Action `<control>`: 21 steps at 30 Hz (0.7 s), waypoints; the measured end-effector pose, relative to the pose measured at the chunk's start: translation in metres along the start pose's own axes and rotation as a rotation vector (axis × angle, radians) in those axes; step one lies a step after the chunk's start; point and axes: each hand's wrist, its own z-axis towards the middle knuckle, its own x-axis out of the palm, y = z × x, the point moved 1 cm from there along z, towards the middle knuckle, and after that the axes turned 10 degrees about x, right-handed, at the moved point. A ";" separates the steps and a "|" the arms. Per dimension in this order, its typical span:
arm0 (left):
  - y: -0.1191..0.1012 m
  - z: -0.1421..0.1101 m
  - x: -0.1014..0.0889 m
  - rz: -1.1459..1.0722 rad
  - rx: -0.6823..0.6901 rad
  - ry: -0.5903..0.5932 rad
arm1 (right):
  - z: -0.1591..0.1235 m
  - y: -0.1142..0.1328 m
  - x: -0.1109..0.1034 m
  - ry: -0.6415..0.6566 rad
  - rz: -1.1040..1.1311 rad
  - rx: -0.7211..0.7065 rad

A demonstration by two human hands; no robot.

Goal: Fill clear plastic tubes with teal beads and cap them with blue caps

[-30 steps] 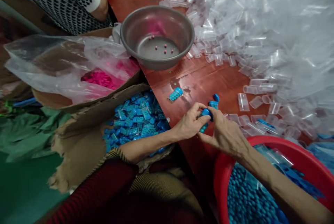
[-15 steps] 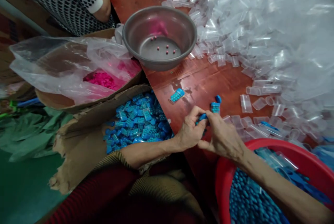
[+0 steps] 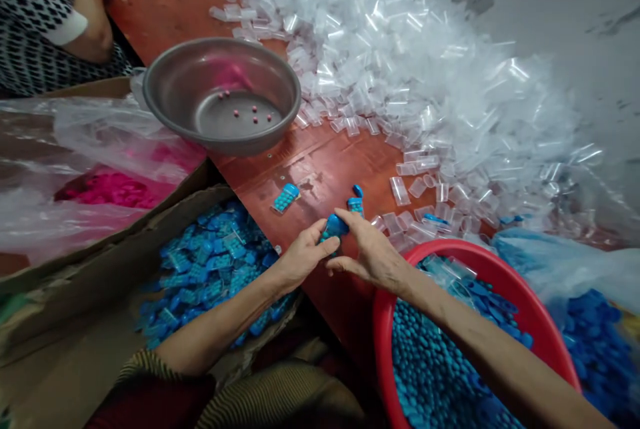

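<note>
My left hand [image 3: 300, 259] grips a small clear tube with a blue cap [image 3: 334, 225] between thumb and fingers, above the reddish-brown table [image 3: 320, 169]. At its right side, my right hand [image 3: 376, 252] has its thumb and fingers apart, with the fingertips by the cap. Whether they touch it, I cannot tell. Just beyond my right fingers is a bead-filled tube with its blue lid raised [image 3: 355, 204]. To the left, a capped tube of blue beads [image 3: 285, 198] lies on the table.
A red tub [image 3: 379, 322] of blue beads stands under my right forearm. At left are a cardboard box [image 3: 65, 309] of filled tubes and pink pieces [image 3: 117, 189] in plastic. A metal basin [image 3: 180, 115] and heaped clear tubes [image 3: 380, 62] lie beyond, near another person's arm [image 3: 90, 22].
The view has swung right, bringing more of the tub and the wall into sight. My right hand's fingers have spread from around the tube, which stays in my left hand.
</note>
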 end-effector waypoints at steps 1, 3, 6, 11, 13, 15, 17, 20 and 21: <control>0.002 0.001 -0.001 0.034 0.030 -0.014 | -0.001 0.000 -0.001 0.021 0.029 -0.004; 0.004 0.001 -0.004 0.127 0.065 -0.024 | -0.001 0.000 -0.004 0.061 0.121 0.030; 0.003 0.002 -0.006 0.239 0.089 -0.007 | 0.001 0.002 -0.011 0.089 0.347 0.154; -0.001 0.001 -0.005 0.493 0.237 -0.054 | 0.005 0.006 -0.015 0.109 0.558 0.256; 0.001 0.002 -0.007 0.663 0.298 -0.059 | 0.007 0.005 -0.012 0.081 0.549 0.248; 0.007 0.006 -0.011 0.826 0.351 -0.076 | 0.012 0.000 -0.004 0.055 0.526 0.247; 0.016 0.011 -0.019 0.953 0.376 -0.109 | 0.018 -0.007 0.006 0.054 0.506 0.267; 0.031 0.020 -0.033 1.068 0.415 -0.208 | 0.032 -0.017 0.019 0.056 0.518 0.329; 0.035 0.023 -0.037 1.087 0.435 -0.245 | 0.039 -0.018 0.021 0.041 0.541 0.347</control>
